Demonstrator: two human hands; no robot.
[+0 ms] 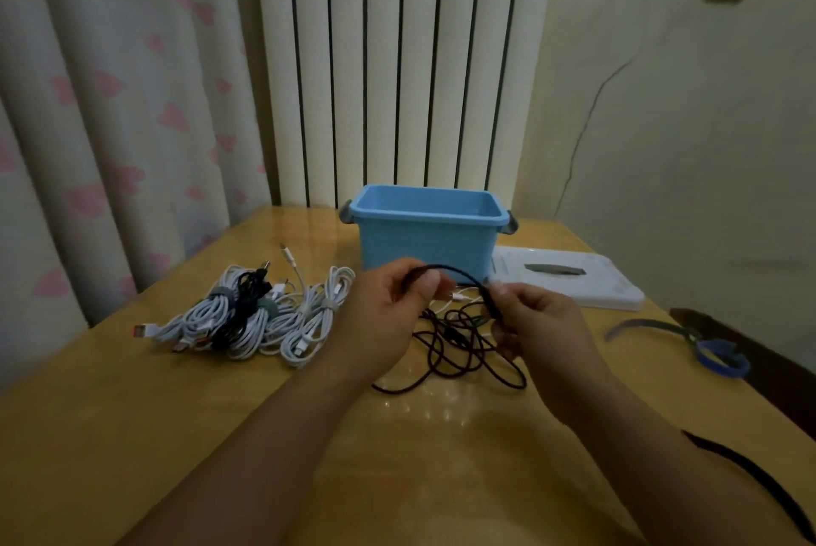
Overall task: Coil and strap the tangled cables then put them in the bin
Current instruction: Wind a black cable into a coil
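Head view shows a black cable (459, 342) held up between two hands above a wooden table (132, 422). A short arc of it spans the gap between the grips, and the rest hangs below them in a loose tangle lying on the tabletop. The left hand (384, 315) pinches one end of that arc between thumb and curled fingers; the right hand (538, 324) pinches the other end the same way. Just behind the grips stands an open blue bin (426, 232), with a white lid (569, 276) flat beside it, beyond the right hand. Out past the left hand lies a heap of coiled cables (256, 315), mostly white with one black, bound with grey straps. Farther out from the right hand, near the table edge, lie loose straps (689, 342), grey and blue.
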